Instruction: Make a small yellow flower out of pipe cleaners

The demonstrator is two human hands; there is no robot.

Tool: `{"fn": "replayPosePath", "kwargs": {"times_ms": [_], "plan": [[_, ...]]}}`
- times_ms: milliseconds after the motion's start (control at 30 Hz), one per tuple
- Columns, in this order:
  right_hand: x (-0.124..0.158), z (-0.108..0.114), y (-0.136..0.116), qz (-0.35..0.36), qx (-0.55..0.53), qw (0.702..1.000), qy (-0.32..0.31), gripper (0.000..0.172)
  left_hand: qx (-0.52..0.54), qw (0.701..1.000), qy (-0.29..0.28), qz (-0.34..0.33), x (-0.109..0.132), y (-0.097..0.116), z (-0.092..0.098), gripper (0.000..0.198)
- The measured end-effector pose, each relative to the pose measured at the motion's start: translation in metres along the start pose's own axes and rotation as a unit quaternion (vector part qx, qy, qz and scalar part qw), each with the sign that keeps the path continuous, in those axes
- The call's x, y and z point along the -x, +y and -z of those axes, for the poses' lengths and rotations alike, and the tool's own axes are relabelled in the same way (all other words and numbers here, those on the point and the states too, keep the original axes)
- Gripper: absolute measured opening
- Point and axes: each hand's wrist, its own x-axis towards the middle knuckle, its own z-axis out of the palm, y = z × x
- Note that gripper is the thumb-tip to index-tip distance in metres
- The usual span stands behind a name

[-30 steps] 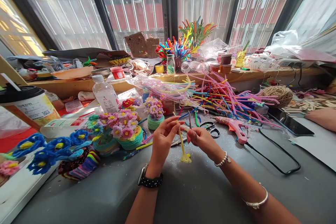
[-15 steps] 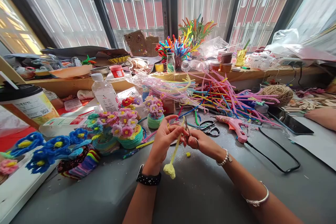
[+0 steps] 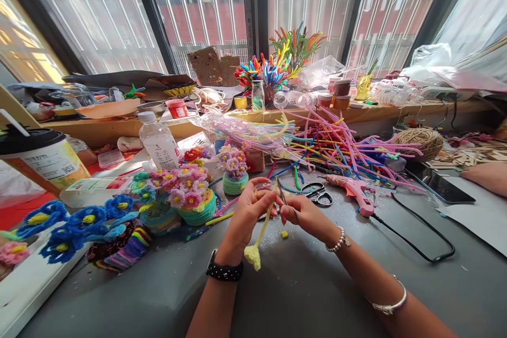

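In the head view my left hand pinches a pale yellow pipe cleaner near its upper end. From its lower end hangs a fuzzy yellow flower, above the grey table. My right hand is closed round small scissors, their blades pointing up beside the pipe cleaner's top. My fingers partly hide the handles, and whether the blades touch the stem I cannot tell. A small yellow bit lies on the table below my right hand.
Black-handled scissors and a pink glue gun with a looping cord lie to the right. Pipe-cleaner flower pots stand at left. Loose pipe cleaners pile up behind. Another person's hand rests at far right.
The yellow flower has swung slightly left and turned. Both hands keep nearly the same place and grip.
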Motion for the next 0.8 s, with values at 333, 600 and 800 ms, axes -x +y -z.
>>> {"fn": "replayPosePath", "kwargs": {"times_ms": [333,600,800], "plan": [[-0.0008,-0.0008,0.0035,-0.010,0.037,0.997,0.066,0.048,0.020,0.999,0.018,0.022,-0.0013,0.0027,0.0001,0.026],[-0.0014,0.0000,0.0042,-0.020,0.070,0.992,0.098,0.048,0.004,0.998,0.030,0.058,-0.0035,-0.0015,0.0039,0.017],[0.0007,0.0014,0.0023,-0.025,0.023,0.998,0.050,0.050,0.013,0.997,0.021,0.071,-0.0037,-0.0029,0.0045,0.014]]}}
